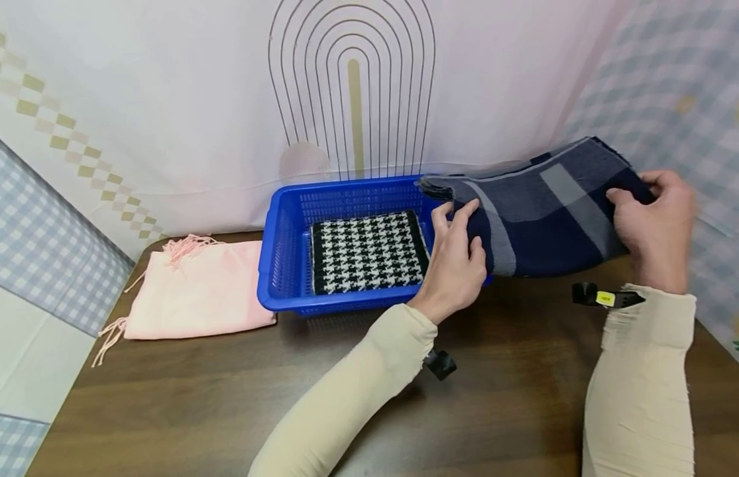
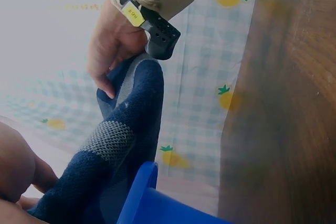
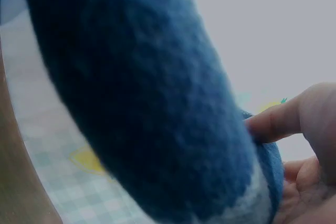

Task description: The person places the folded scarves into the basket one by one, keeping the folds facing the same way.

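Observation:
A folded navy scarf with grey stripes [image 1: 548, 212] is held above the table at the right of a blue plastic basket [image 1: 285, 258]. My left hand [image 1: 455, 255] grips its left end over the basket's right rim. My right hand [image 1: 652, 222] grips the right end, thumb on top. The left wrist view shows the navy scarf [image 2: 123, 150] running from my left hand [image 2: 18, 174] up to my right hand [image 2: 113, 45], with the basket's rim [image 2: 142, 192] below. Close up in the right wrist view, the navy scarf [image 3: 147, 103] fills the frame beside my right hand's fingers [image 3: 283, 119].
A black-and-white houndstooth cloth [image 1: 369, 252] lies folded in the basket. A folded pink scarf with tassels [image 1: 196, 291] lies on the brown wooden table [image 1: 226, 411] left of the basket. Patterned cloth backdrops close in the back and both sides.

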